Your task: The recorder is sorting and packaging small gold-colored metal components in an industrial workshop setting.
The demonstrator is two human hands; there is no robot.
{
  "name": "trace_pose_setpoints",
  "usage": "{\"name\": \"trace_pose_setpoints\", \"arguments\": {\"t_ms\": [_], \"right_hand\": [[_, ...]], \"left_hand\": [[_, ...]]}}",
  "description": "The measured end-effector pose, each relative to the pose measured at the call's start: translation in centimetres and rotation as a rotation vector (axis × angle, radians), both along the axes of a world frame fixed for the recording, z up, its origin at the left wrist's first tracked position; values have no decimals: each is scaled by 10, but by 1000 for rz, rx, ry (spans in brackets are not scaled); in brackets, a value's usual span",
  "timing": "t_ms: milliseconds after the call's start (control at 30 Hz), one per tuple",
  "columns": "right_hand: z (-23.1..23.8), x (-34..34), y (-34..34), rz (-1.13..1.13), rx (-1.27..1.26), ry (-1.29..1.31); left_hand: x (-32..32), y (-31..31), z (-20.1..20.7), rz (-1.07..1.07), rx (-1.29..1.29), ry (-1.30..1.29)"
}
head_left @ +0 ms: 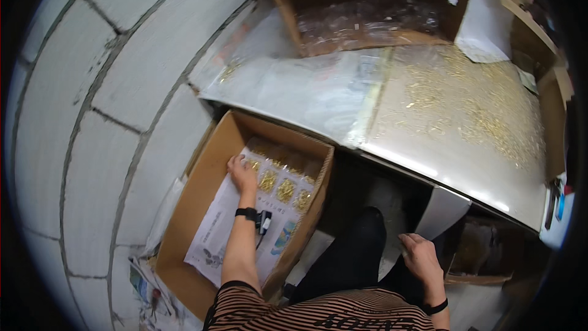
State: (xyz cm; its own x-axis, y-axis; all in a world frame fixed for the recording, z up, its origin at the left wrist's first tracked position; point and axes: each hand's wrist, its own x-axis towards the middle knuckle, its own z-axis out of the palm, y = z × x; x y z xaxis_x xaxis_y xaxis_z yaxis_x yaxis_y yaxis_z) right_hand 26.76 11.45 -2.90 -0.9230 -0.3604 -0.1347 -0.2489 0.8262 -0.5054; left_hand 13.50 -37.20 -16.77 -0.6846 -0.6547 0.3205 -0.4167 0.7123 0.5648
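Note:
Inside a cardboard box [177,233], my left hand [243,173] is closed at the edge of a small clear bag of golden pieces [253,164]. More such bags [285,190] lie in rows beside it, on a printed white sheet [211,227] that covers part of the box's floor. A band with a small dark device [263,222] is on my left wrist. My right hand [422,258] hovers over my lap with its fingers curled together; whether anything is in them cannot be made out.
Many thin golden pieces [490,116] are spread over a metal-topped table [404,147] at the right. An open carton of clear plastic bags [367,24] stands at the back. A block wall [110,147] rises at left. Under the table sits another box [478,279].

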Motion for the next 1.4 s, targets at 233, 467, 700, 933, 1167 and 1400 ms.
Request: {"name": "trace_pose_setpoints", "arguments": {"t_ms": [233,467,700,933,1167,1400], "right_hand": [[21,-4,14,56,-69,149],[98,-86,51,-113,83,465],[84,-216,40,-270,490,205],[38,-161,103,-69,82,322],[80,-149,117,-404,-330,509],[52,-134,121,-595,-170,439]], "left_hand": [[1,27,18,-210,-268,-259],[-48,83,143,-581,-85,439],[-177,265,219,-608,-176,-92],[-215,297,185,-637,-119,-250],[-160,320,212,-813,-114,-124],[-145,265,203,-660,-387,-22]]}}
